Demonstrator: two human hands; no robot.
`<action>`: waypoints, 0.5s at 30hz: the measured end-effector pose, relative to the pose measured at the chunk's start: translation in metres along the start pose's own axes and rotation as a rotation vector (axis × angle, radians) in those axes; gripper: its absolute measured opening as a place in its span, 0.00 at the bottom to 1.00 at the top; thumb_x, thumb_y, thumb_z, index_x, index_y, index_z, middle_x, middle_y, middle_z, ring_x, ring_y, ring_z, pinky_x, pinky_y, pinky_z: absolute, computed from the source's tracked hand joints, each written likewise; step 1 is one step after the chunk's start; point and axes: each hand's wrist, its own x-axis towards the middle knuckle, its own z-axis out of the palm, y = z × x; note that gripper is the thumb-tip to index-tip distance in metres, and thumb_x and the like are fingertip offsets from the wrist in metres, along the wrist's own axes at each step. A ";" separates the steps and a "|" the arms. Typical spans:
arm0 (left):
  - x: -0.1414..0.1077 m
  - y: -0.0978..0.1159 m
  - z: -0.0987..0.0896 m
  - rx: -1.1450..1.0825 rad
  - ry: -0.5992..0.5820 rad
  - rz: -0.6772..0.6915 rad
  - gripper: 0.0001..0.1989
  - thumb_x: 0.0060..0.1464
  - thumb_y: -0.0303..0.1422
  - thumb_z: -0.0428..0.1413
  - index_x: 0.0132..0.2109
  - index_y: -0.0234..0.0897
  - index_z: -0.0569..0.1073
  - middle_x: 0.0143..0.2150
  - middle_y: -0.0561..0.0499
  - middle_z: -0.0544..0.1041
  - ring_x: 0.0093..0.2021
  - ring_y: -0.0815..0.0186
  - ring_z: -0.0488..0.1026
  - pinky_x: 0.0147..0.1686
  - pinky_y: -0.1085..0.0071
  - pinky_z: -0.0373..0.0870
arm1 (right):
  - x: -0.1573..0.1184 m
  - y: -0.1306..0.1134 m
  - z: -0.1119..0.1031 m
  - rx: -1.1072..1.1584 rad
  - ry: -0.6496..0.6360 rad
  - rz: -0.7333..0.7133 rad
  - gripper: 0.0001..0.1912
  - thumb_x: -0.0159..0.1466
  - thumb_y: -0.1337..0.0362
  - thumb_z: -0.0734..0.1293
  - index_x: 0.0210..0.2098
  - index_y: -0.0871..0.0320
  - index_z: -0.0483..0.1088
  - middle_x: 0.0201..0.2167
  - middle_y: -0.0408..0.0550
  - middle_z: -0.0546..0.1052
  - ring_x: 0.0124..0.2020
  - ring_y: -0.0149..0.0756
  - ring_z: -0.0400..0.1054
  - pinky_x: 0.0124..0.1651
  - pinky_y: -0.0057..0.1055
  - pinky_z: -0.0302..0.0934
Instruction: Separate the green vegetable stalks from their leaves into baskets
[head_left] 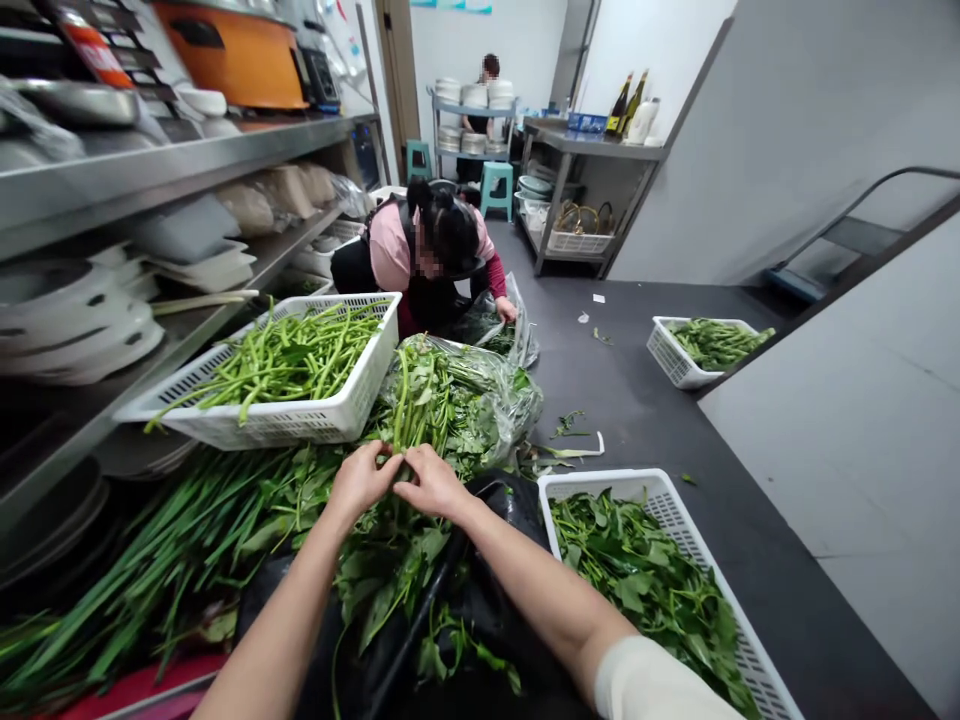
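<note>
Both hands meet at the centre, fingers pinched on a bunch of leafy green stems [411, 400]. My left hand [366, 476] grips the bunch from the left, and my right hand [433, 482] closes on it from the right, fingertips nearly touching. Loose leaves hang below the hands over a black covering [517, 510]. Just beyond lies a clear plastic bag [510, 400] of greens. A white basket [300, 425] of long green stems stands to the upper left. At the lower right, another white basket [637, 480] holds leafy greens.
A co-worker [442, 240] crouches ahead, one hand on a plastic bag. Metal shelves [187, 150] with dishes line the left. Long green stalks [165, 550] lie lower left. Farther right are a small white basket [667, 358] and a wall. Another person [489, 70] is behind a rack.
</note>
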 end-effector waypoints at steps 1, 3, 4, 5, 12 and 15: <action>-0.003 -0.002 0.002 0.026 0.017 0.028 0.13 0.51 0.38 0.49 0.35 0.36 0.73 0.35 0.45 0.77 0.36 0.60 0.74 0.35 0.71 0.65 | -0.003 0.002 -0.001 0.021 -0.024 -0.018 0.13 0.55 0.63 0.66 0.40 0.59 0.68 0.41 0.50 0.67 0.33 0.32 0.65 0.41 0.32 0.63; -0.010 0.000 0.000 0.062 0.100 0.042 0.11 0.50 0.38 0.49 0.32 0.37 0.73 0.34 0.47 0.76 0.34 0.61 0.73 0.33 0.72 0.64 | -0.009 0.006 -0.004 0.073 -0.017 -0.037 0.12 0.54 0.64 0.67 0.39 0.59 0.70 0.44 0.50 0.68 0.35 0.33 0.66 0.42 0.31 0.62; -0.014 0.003 -0.004 0.051 0.158 0.029 0.11 0.49 0.38 0.50 0.30 0.38 0.73 0.33 0.47 0.76 0.33 0.62 0.73 0.32 0.72 0.64 | -0.011 0.009 -0.007 0.107 0.035 -0.022 0.10 0.54 0.64 0.67 0.36 0.59 0.71 0.44 0.50 0.69 0.37 0.33 0.67 0.43 0.31 0.62; -0.019 0.008 -0.011 0.007 0.222 0.009 0.10 0.49 0.38 0.51 0.29 0.38 0.73 0.32 0.48 0.76 0.32 0.62 0.72 0.31 0.71 0.64 | -0.014 0.012 -0.012 0.146 0.115 0.012 0.06 0.56 0.64 0.66 0.33 0.59 0.72 0.42 0.50 0.70 0.38 0.34 0.67 0.44 0.31 0.61; -0.033 0.037 -0.101 -0.992 0.455 -0.114 0.07 0.46 0.35 0.56 0.31 0.34 0.71 0.24 0.54 0.76 0.24 0.69 0.71 0.26 0.74 0.69 | -0.044 0.028 -0.056 0.442 0.519 0.085 0.13 0.56 0.59 0.64 0.18 0.58 0.66 0.25 0.45 0.72 0.29 0.32 0.66 0.36 0.29 0.59; -0.033 0.033 -0.122 -1.250 0.513 -0.205 0.03 0.50 0.27 0.53 0.29 0.31 0.69 0.21 0.54 0.74 0.17 0.74 0.67 0.19 0.80 0.65 | -0.058 0.020 -0.066 0.593 0.554 0.093 0.10 0.55 0.58 0.65 0.26 0.60 0.70 0.28 0.46 0.72 0.27 0.31 0.63 0.30 0.27 0.58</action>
